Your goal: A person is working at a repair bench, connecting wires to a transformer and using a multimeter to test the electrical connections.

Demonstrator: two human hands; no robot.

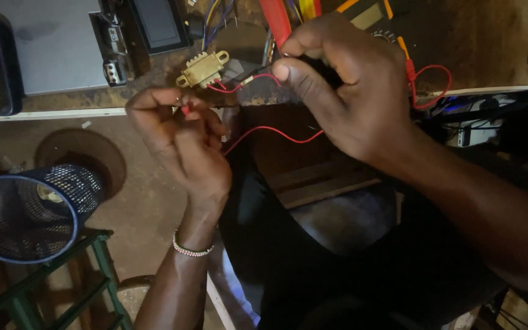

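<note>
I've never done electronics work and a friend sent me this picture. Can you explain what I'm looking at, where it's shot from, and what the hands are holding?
This is one view from a camera worn on the person's head, looking down at their two bare hands above their lap. The left hand, with a beaded bracelet at the wrist, pinches the end of a thin red wire. The right hand pinches another red lead beside a red-handled tool. That lead runs to a small brass-coloured metal transformer on the worn workbench. A grey flat panel lies further left. Below, a dark mesh basket rests tilted on a green metal stand.
</note>
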